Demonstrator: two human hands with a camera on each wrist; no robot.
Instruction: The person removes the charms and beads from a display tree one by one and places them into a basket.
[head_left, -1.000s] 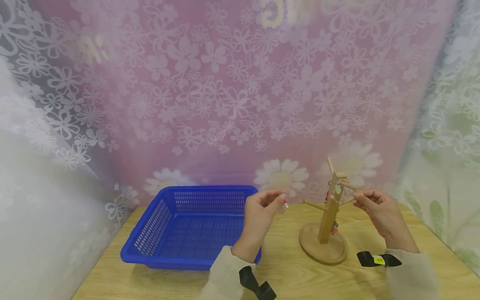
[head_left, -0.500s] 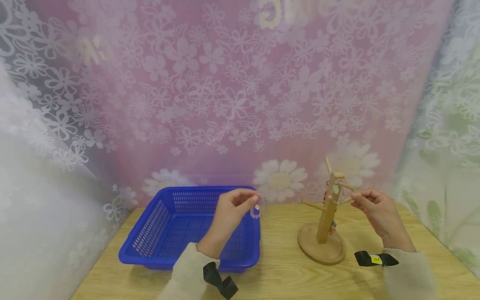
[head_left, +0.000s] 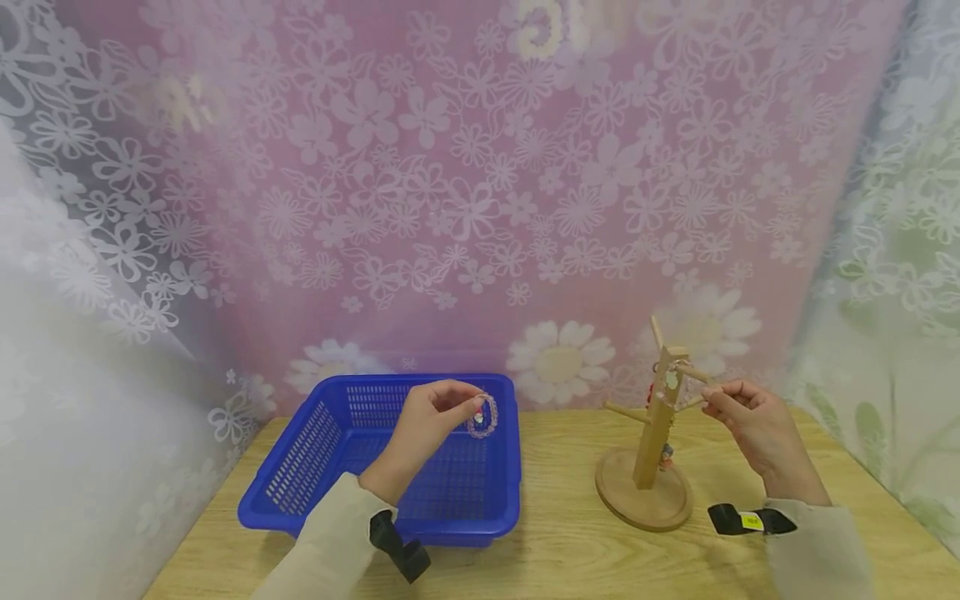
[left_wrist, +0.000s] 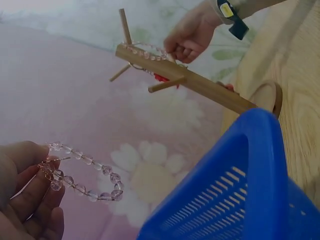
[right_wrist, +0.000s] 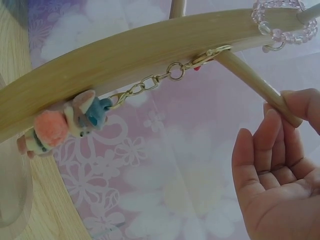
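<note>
My left hand (head_left: 431,417) pinches a bracelet of clear pink beads (left_wrist: 116,192) between thumb and fingertips. The loop hangs over the blue plastic basket (head_left: 505,525), with a small pink and white charm by the fingertips in the head view. On the right, a wooden peg stand (head_left: 651,446) rises from a round base. One of its pegs (right_wrist: 255,82) is pinched near its tip by my right hand (right_wrist: 280,185). From that peg hangs a keychain with a small animal figure (right_wrist: 50,127) in a blue hat. Another pink beaded bracelet (right_wrist: 287,36) loops an upper peg.
Basket and stand rest apart on a light wooden table (head_left: 562,500). Red hanging pieces (left_wrist: 160,77) show behind the post. A pink flowered curtain (head_left: 465,208) closes off the back, and paler flowered curtains (head_left: 900,333) flank the table.
My left hand has moved left with the bracelet, from between the stand and the basket to over the basket's right side. My right hand has stayed at the peg.
</note>
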